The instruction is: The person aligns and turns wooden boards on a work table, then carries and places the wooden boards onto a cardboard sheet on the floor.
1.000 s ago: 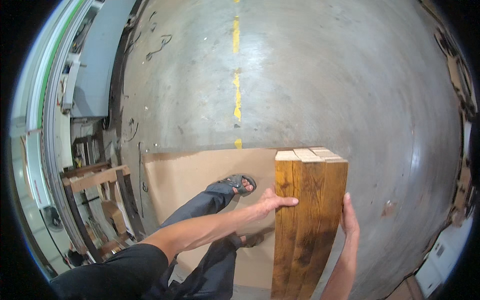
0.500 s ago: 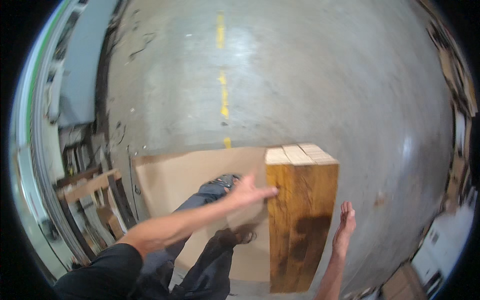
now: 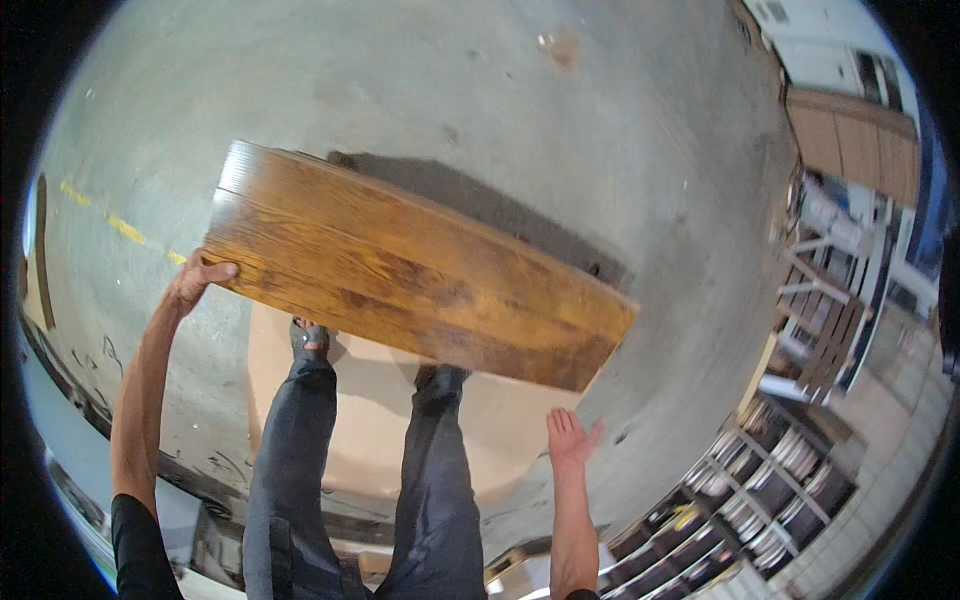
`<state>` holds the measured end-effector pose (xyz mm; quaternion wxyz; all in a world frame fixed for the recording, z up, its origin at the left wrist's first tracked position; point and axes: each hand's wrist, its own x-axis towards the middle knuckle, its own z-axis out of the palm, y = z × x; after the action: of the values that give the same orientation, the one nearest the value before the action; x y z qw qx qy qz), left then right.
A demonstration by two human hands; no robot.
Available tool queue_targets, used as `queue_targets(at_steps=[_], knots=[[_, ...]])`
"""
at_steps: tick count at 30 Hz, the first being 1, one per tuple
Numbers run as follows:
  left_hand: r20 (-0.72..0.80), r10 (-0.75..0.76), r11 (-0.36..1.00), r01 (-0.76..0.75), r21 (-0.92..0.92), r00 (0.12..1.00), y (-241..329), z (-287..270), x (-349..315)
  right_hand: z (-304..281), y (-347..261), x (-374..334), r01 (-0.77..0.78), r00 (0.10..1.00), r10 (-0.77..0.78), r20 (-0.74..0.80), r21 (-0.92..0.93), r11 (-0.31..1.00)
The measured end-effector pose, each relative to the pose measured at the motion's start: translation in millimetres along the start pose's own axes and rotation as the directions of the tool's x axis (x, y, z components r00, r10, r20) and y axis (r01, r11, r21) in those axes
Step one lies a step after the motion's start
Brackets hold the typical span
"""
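Observation:
A long stained wooden slab [image 3: 400, 270] with a glossy brown grain and lengthwise seams lies slantwise before me. Its left end is farther off than its right end. My left hand [image 3: 199, 279] grips the near left corner, thumb on the top face; the other fingers are mostly hidden at the edge. Just off the near right corner is my right hand [image 3: 571, 437], open with fingers stretched toward the slab. A narrow gap seems to part the fingertips from the wood. Both feet, one in a dark sandal [image 3: 309, 338], stand behind the slab's near edge.
Brown cardboard [image 3: 380, 420] lies under my feet on the grey concrete floor [image 3: 640, 130]. Yellow floor marks [image 3: 125, 229] run at the left. Along the right stand a rack of stacked materials [image 3: 770, 470] and a slatted wooden piece [image 3: 832, 345].
My view has turned right, and the slab now lies across it instead of lengthwise. My left hand has taken hold of its left corner. The right hand is now by the other end.

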<state>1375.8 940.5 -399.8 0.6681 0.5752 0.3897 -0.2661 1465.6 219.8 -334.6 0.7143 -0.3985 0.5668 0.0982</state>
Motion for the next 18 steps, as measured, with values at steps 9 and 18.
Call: queue_targets(at_steps=[9, 18], knots=[[-0.471, 0.327, 0.771, 0.058, 0.634, 0.819, 30.2, -14.8, -13.3, 36.7, 111.4, 44.5, -0.076, 0.974, -0.001, 0.228, 0.326, 0.942], [0.423, 0.071, 0.309, -0.423, 0.852, 0.903, 261.2, 441.1, 79.4, 76.0, 95.1, 42.0, 0.026, 0.976, -0.115, 0.185, 0.425, 0.905]])
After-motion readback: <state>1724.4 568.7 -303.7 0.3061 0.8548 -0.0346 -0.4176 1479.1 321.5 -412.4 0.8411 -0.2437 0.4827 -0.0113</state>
